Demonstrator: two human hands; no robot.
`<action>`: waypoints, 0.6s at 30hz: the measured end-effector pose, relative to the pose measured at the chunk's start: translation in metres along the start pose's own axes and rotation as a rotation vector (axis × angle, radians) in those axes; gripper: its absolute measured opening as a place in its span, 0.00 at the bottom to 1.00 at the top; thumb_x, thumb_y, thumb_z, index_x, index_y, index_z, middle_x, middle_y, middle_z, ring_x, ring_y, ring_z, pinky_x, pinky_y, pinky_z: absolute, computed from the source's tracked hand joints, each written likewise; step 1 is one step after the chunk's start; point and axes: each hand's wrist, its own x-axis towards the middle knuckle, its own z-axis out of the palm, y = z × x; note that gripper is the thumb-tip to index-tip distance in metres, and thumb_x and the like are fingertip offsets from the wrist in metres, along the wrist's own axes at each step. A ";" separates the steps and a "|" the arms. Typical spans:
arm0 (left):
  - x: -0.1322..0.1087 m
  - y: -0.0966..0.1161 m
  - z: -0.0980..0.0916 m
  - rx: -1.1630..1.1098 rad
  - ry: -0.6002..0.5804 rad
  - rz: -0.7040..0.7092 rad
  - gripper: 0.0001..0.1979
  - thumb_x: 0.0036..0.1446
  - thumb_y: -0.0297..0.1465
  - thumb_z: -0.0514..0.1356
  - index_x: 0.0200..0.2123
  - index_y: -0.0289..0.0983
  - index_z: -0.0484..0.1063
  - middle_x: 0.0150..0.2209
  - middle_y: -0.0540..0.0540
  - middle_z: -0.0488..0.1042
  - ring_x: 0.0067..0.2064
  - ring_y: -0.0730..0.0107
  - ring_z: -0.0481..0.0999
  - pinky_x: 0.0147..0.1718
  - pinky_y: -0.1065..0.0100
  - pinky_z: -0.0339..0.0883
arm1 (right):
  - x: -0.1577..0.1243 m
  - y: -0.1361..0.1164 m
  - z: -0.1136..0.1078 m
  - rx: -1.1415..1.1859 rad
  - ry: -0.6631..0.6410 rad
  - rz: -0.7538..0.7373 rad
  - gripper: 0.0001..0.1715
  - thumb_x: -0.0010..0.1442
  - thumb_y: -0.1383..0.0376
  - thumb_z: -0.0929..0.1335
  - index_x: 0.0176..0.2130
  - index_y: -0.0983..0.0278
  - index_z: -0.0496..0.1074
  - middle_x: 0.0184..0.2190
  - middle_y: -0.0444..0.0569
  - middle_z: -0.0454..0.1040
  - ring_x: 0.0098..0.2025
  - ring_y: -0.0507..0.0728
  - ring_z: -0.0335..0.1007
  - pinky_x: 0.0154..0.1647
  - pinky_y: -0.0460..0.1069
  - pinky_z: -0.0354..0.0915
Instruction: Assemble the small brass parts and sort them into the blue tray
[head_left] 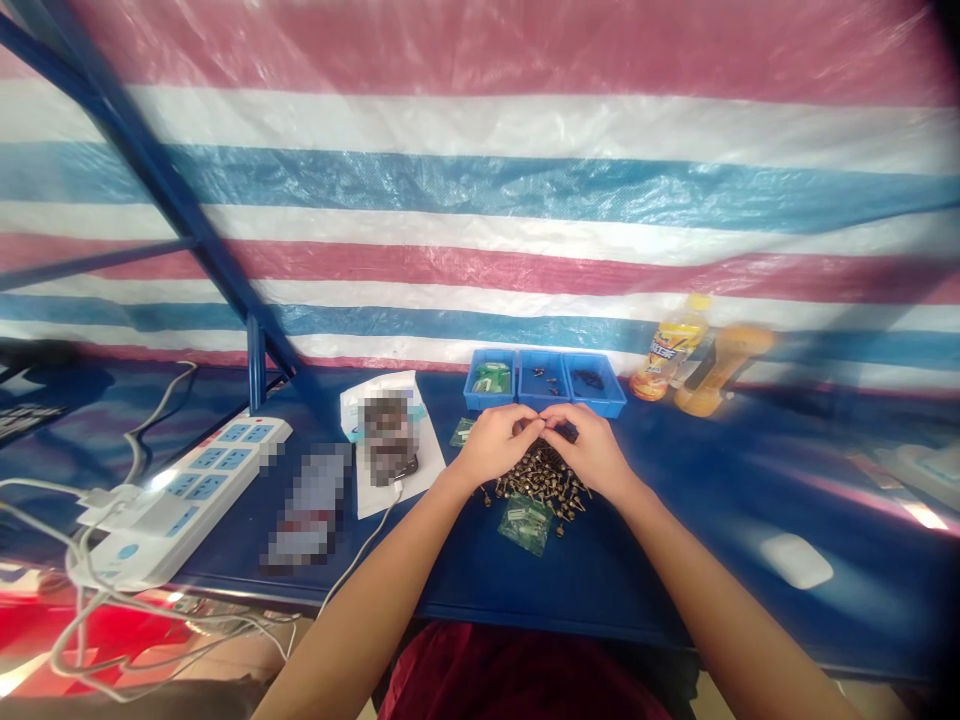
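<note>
Where they're heaped, sm. metal pcs (541, 478) look brassy.

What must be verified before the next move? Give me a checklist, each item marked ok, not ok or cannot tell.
1. Both hands in view: ok; left hand and right hand are together over the pile.
2. What the hands hold: cannot tell; too small to make out.
3. Metal parts contained: not ok; they lie loose on the blue table, with strays at the pile's edges.
4. Near green bag clear of the pile: not ok; it appears to lie against the near edge.
5. Blue trays in line: ok; three side by side behind the hands.
6. Two bottles apart from the hands: ok; both are right of the trays.
</note>
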 end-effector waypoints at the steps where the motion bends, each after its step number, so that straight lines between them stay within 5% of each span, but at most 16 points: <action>1: 0.001 -0.001 0.000 -0.079 -0.009 0.006 0.14 0.65 0.37 0.53 0.40 0.39 0.78 0.37 0.48 0.80 0.37 0.68 0.76 0.38 0.69 0.68 | 0.000 0.000 0.000 0.013 0.005 -0.001 0.08 0.62 0.61 0.69 0.42 0.59 0.75 0.34 0.47 0.78 0.41 0.59 0.72 0.45 0.54 0.66; 6: 0.004 -0.010 0.003 -0.366 0.043 -0.046 0.12 0.61 0.38 0.59 0.38 0.36 0.78 0.39 0.45 0.80 0.39 0.67 0.77 0.39 0.69 0.69 | -0.001 0.005 0.001 0.113 -0.029 0.068 0.12 0.62 0.57 0.69 0.44 0.59 0.75 0.38 0.48 0.78 0.40 0.59 0.72 0.46 0.54 0.66; 11: 0.006 -0.013 0.004 -0.458 0.072 -0.062 0.13 0.59 0.39 0.62 0.39 0.35 0.78 0.39 0.44 0.80 0.40 0.65 0.78 0.41 0.66 0.70 | 0.001 0.006 -0.002 0.231 -0.072 0.193 0.17 0.68 0.54 0.62 0.38 0.61 0.73 0.36 0.47 0.77 0.39 0.58 0.72 0.44 0.52 0.65; 18: 0.004 -0.010 0.005 -0.548 0.090 -0.062 0.14 0.58 0.39 0.63 0.44 0.36 0.77 0.40 0.43 0.79 0.40 0.66 0.78 0.41 0.66 0.71 | 0.003 0.009 -0.001 0.497 -0.102 0.307 0.18 0.64 0.50 0.66 0.35 0.62 0.72 0.33 0.47 0.74 0.38 0.56 0.69 0.44 0.52 0.64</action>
